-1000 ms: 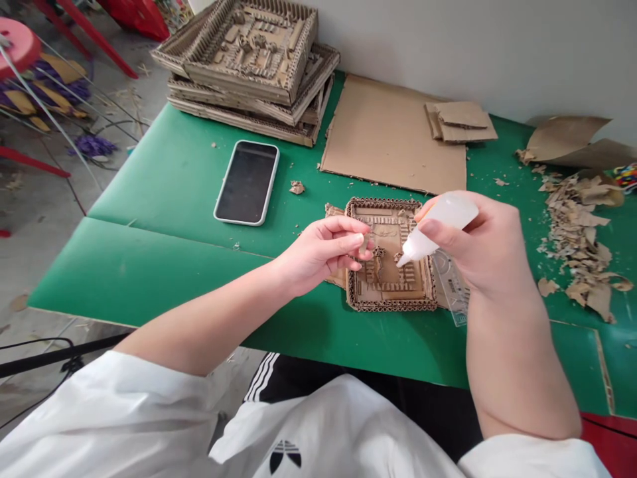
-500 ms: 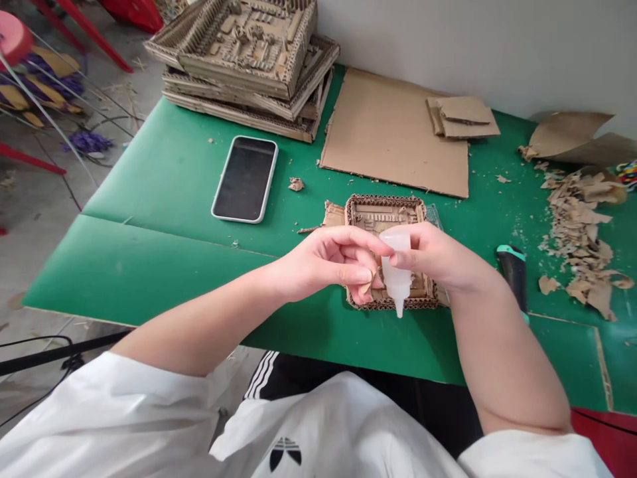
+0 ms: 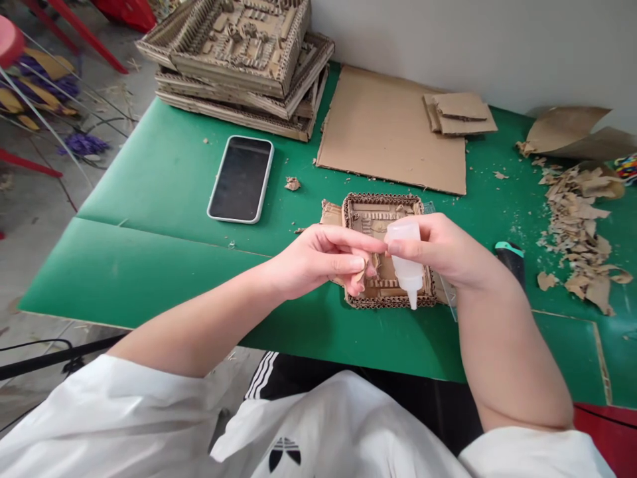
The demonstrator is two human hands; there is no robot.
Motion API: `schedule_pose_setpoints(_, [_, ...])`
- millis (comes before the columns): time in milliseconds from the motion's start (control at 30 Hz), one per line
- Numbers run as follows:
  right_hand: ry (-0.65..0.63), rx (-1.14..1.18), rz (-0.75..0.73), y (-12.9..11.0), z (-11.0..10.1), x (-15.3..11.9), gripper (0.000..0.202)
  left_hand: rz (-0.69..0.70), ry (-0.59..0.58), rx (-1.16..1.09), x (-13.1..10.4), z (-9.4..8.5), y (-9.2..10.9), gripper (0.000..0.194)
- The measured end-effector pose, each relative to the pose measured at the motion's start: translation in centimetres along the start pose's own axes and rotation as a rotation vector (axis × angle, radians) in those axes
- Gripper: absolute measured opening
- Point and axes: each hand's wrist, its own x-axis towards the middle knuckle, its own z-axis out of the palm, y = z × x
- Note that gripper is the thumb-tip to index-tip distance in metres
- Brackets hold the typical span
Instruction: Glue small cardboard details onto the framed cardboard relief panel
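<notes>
Phone (image 3: 240, 179) first, over on the left: flat on the table (image 3: 164, 259), well apart from the hands, slick-looking glass face, so I'd take it by the edges.

Next, the left hand (image 3: 316, 262). Thumb and fingers are pinched together on a little curled scrap (image 3: 361, 271) of brown card or paper, held up near the left side of the tray. It looks super light and pretty soft, so I'd guess it creases if you squeeze hard. Light fingertip pinch on the edge is about right imo, and that's roughly what's going on. The index finger pokes out toward the bottle; can't tell if it's touching.

Then the tray (image 3: 371, 303), sitting on the table below both hands, corrugated card walls with tiny card bits inside. Should be light, with the rim fairly stiff but crushable, and the bits inside are probably the fragile part. I'd grab it by two opposite outer walls and leave the middle alone.

Bottle (image 3: 408, 270) is over the tray's right half, nozzle down. The right hand (image 3: 442, 249) has it gripped up near the top end, thumb across the front. Translucent plastic, likely squeezy and a bit slippery; can't tell how full. Holding it high like that seems good, though a hard squeeze might push stuff out.
</notes>
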Motion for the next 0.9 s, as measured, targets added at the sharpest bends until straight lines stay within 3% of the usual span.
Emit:
schedule_pose_setpoints(367, [0.032,-0.007,-0.001,-0.22,0.39,0.09,0.045,-0.073,-0.004,-0.143,0.21,-0.32,-0.29,0.019])
schedule_pose_setpoints(900, [0.02,0.022,-0.016,-0.07,0.72,0.32,0.044,-0.046,-0.069,-0.21,0.26,-0.51,-0.21,0.017])
